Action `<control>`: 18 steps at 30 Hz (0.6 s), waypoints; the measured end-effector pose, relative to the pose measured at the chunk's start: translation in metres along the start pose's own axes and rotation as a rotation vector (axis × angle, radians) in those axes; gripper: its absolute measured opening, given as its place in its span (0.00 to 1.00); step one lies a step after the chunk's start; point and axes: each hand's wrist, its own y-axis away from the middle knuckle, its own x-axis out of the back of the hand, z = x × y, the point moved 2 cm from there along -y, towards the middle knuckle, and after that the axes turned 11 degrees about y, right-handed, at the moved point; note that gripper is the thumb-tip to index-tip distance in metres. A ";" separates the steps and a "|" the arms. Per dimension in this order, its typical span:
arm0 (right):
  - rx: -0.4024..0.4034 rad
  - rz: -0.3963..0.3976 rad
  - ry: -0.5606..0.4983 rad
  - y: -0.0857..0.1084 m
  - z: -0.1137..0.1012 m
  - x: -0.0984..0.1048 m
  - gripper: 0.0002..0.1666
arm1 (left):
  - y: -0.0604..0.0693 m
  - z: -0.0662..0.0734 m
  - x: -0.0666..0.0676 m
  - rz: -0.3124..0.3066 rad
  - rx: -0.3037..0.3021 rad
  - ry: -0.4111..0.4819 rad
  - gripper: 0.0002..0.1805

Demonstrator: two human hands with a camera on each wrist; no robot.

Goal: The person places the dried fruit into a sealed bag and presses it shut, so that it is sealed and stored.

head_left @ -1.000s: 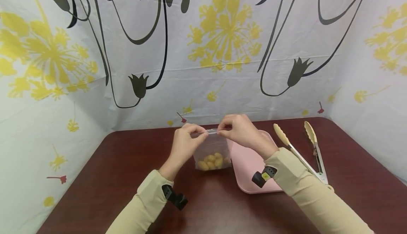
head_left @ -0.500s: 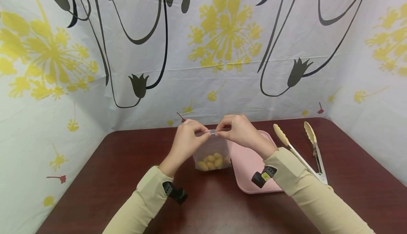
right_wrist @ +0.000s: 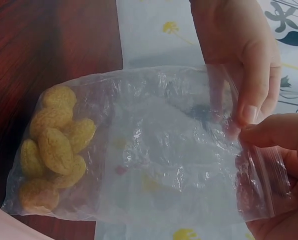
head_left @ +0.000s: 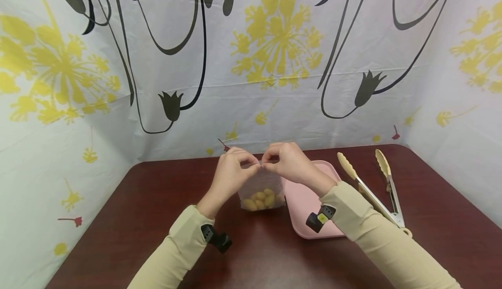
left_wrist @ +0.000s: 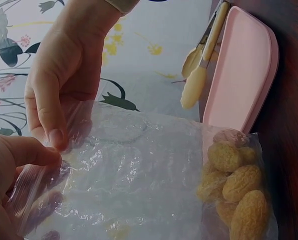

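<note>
A clear zip-lock bag [head_left: 259, 183] stands upright on the table, its zip edge at the top. In its bottom lie several oval, wrinkled yellow-brown pieces [right_wrist: 56, 150], whose kind I cannot tell. My left hand [head_left: 231, 171] pinches the zip edge between thumb and index finger. From the right, my right hand [head_left: 289, 162] pinches the same edge, its fingertips touching or nearly touching those of the left. In the left wrist view the bag [left_wrist: 149, 170] spreads out flat below both hands. Fingers partly hide the zip, so whether it is sealed does not show.
Close to the bag's right side lies a pink tray [head_left: 307, 206], partly under my right forearm. Spread tongs [head_left: 372, 198] with cream tips rest on the table [head_left: 164, 184] farther right. A patterned cloth [head_left: 274, 114] hangs behind the table.
My right hand has slid left along the bag's zip edge until it meets my left hand. The left has shifted slightly right. Bag, tray and tongs stay put.
</note>
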 end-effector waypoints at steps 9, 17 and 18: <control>0.001 0.003 -0.009 -0.002 -0.003 0.000 0.05 | -0.001 -0.003 0.000 0.000 -0.001 -0.007 0.02; 0.057 0.063 0.013 0.002 -0.004 0.001 0.06 | 0.002 -0.007 0.005 0.002 0.022 0.062 0.03; 0.063 0.072 0.018 0.002 -0.004 0.001 0.06 | 0.003 -0.010 0.006 -0.008 0.036 0.096 0.03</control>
